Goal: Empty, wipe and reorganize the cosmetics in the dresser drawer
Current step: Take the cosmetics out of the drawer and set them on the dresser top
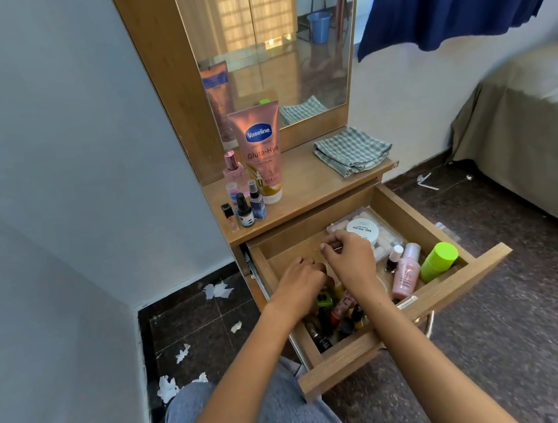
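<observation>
Plainly, with both hands deep in the open drawer (442,239), the left hand (300,278) curled over small dark bottles (333,319) and the right hand (347,255) pinching something I cannot make out, a hurried lift risks toppling the crowded bottles on the dresser top (308,180).

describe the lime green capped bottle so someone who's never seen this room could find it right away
Start at the open drawer pulled out under the wooden dresser top. Look to its front right corner, past the person's right hand. There the lime green capped bottle lies tilted beside a pink bottle; it is the only bright green thing in the drawer.
</observation>
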Motion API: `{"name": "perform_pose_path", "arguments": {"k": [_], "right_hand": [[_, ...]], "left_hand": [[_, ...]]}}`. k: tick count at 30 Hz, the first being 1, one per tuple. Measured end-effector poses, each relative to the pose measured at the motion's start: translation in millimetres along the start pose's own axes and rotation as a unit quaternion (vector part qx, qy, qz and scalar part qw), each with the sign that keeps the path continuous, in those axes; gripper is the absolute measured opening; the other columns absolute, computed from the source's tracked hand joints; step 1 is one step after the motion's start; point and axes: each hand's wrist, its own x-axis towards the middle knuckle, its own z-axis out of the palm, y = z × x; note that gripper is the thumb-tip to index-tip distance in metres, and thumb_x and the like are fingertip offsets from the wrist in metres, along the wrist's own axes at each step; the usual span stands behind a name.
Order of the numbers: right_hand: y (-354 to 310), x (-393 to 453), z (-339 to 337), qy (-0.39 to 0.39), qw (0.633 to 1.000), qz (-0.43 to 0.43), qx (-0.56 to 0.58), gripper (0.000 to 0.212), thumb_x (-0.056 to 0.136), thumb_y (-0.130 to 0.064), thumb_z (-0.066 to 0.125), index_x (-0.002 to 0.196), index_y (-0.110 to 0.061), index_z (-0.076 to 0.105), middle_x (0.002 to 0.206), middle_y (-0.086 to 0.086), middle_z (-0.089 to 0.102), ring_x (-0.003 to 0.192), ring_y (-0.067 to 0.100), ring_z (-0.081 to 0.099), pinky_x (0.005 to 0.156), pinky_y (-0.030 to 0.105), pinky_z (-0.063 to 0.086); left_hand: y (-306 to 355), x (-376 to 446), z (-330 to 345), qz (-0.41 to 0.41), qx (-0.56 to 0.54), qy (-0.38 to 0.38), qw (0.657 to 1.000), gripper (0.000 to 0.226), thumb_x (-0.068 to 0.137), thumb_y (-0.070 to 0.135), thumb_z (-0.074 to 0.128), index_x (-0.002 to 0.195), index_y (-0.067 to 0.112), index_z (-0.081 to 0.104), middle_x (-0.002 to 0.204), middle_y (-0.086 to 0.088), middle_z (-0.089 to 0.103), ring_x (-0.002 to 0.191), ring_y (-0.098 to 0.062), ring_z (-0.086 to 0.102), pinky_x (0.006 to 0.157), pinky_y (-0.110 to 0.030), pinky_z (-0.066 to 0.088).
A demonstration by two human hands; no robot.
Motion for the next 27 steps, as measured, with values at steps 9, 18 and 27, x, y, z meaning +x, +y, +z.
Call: {"name": "perform_pose_path", "arguments": {"k": [9, 18, 27], "right_hand": [[-5, 1, -3, 0.060, 0.987, -0.045, 0.141, 0.011, 0.087, -0.010, 0.066, 0.091, -0.019, 0.070, 0.083, -0.008, 0.068, 0.084, 0.008, 0.064, 0.076, 0.022, 0.051], [-8, -2, -5, -0.087, 0.946, -0.163, 0.267, 0.037, 0.085, 0.002, 0.067, 0.120, -0.009, 0.062, 0.113, 0.002, 0.070, 0.108, 0.012, 0.066, 0.089, 0.030, 0.055], [-9, -7, 0, -0.086, 0.958, -0.225, 0.156, 0.044, 0.076, -0.015, 0.079, 0.117, -0.021, 0.064, 0.108, -0.010, 0.067, 0.100, 0.002, 0.064, 0.077, 0.034, 0.058]], "left_hand": [[-20, -3, -1, -0.052, -0.082, 0.067, 0.993, 0.031, 0.078, 0.035, 0.069, 0.108, 0.025, 0.068, 0.099, 0.002, 0.067, 0.095, -0.016, 0.055, 0.091, -0.031, 0.036], [-27, -18, -21, -0.269, -0.460, 0.345, 0.773, 0.029, 0.082, 0.019, 0.073, 0.110, 0.020, 0.069, 0.094, 0.014, 0.068, 0.087, 0.004, 0.063, 0.078, -0.016, 0.050], [-17, -17, -18, -0.226, -0.518, 0.304, 0.767, 0.019, 0.091, 0.021, 0.062, 0.110, 0.018, 0.066, 0.098, 0.006, 0.070, 0.092, -0.001, 0.065, 0.077, -0.014, 0.051]]}}
